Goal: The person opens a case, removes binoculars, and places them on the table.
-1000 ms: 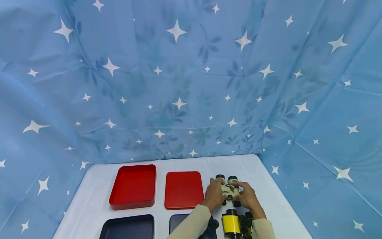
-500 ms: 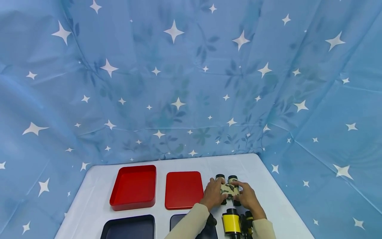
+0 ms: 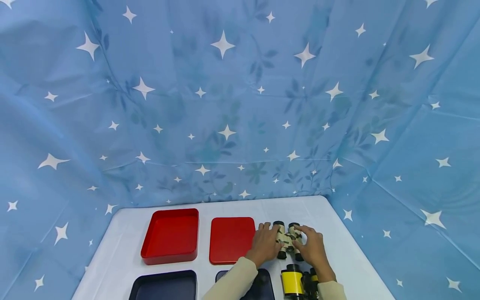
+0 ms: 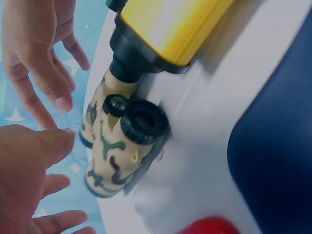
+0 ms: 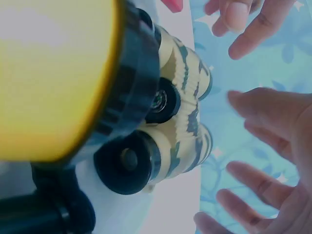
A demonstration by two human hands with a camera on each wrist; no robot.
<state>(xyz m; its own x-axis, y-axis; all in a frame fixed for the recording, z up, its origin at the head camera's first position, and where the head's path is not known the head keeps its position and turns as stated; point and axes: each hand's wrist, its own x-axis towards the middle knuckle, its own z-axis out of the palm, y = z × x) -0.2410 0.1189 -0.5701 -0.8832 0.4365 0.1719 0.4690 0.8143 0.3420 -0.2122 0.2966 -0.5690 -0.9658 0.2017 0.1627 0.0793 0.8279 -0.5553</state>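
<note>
Camouflage-patterned binoculars (image 3: pixel 286 241) with black eyecups lie at the right of the white table, between my two hands. My left hand (image 3: pixel 265 243) is just to their left, fingers spread and relaxed. On their other side is my right hand (image 3: pixel 313 248), its fingers loosely bent. Both wrist views show gaps between the fingers and the binoculars (image 4: pixel 109 146); neither hand grips them. A yellow and black pair of binoculars (image 3: pixel 292 281) lies nearer to me, partly hidden by my right forearm. It fills much of the right wrist view.
A red open tray (image 3: pixel 169 233) stands at the left, with a flat red lid-like piece (image 3: pixel 231 239) beside it. In front are a dark navy tray (image 3: pixel 163 287) and a dark flat piece (image 3: pixel 264 287), partly covered by my left sleeve. Blue star-patterned curtain (image 3: pixel 225 104) hangs behind.
My hands have let go of the camouflage binoculars and drawn slightly apart, left hand to the left, right hand to the right. The binoculars stay on the table, more of them now visible.
</note>
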